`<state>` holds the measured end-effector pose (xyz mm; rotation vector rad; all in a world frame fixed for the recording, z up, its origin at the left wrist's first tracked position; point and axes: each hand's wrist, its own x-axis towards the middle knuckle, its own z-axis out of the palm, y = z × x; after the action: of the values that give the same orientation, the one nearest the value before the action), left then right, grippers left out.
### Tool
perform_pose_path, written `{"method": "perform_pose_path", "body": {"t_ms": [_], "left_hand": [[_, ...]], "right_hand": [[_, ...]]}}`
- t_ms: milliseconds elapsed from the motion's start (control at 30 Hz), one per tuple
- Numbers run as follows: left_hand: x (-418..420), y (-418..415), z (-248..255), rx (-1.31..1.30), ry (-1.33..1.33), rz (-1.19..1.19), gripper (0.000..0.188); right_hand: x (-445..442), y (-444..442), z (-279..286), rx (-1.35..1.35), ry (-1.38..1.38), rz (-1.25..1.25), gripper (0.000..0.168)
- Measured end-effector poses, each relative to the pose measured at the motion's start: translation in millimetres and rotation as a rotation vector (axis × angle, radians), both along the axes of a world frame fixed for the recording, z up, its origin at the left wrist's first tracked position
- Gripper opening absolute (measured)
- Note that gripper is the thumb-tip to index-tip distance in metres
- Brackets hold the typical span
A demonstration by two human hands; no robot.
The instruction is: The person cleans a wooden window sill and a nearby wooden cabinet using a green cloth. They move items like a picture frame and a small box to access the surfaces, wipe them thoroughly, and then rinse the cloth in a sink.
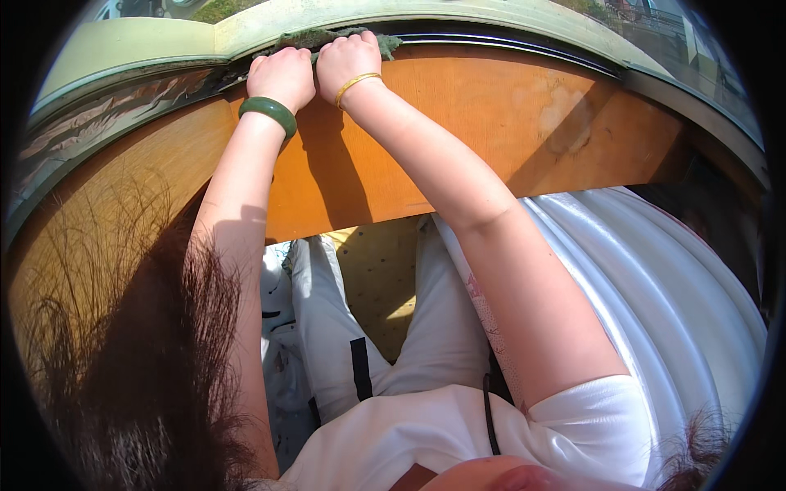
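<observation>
A dark green cloth [388, 46] lies bunched in the track of a window frame, at the top of the head view. Both of my hands are on it with fingers curled, side by side. My left hand [282, 75], below a green bangle [269, 113], grips the cloth's left part. Close beside it my right hand [349, 61], with a thin gold-coloured bracelet [358, 85] at the wrist, grips the cloth further right. The fingertips of both hands are hidden from view. Under the hands runs an orange-brown wooden sill [430, 123] with a pale worn patch.
Dark metal window rails [509, 46] run along the sill's far edge, with a pale outer ledge [258, 34] beyond. A wooden panel [123, 159] adjoins at left. Ribbed, shiny whitish material [651, 258] stands at right, below the sill. Long dark hair hangs at lower left.
</observation>
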<state>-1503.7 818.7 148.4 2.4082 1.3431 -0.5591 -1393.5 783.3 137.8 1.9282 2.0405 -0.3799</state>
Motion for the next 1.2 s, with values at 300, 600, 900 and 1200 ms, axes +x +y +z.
{"method": "perform_pose_path", "body": {"t_ms": [300, 600, 900, 1200], "left_hand": [[39.7, -47.8, -3.8, 0.382, -0.420, 0.044, 0.046], [118.0, -53.5, 0.0, 0.267, -0.390, 0.018, 0.036], [2.5, -27.3, -10.7, 0.256, -0.054, 0.003, 0.018], [96.9, -40.4, -3.7, 0.185, -0.166, 0.028, 0.036]], "right_hand": [[111.3, -33.3, 14.1, 0.349, 0.102, -0.013, 0.027], [144.7, -21.5, 18.6, -0.057, -0.194, -0.141, 0.042], [-4.6, -2.6, -16.5, 0.088, -0.024, -0.025, 0.027], [148.6, -33.3, 7.5, 0.091, 0.025, 0.145, 0.044]]}}
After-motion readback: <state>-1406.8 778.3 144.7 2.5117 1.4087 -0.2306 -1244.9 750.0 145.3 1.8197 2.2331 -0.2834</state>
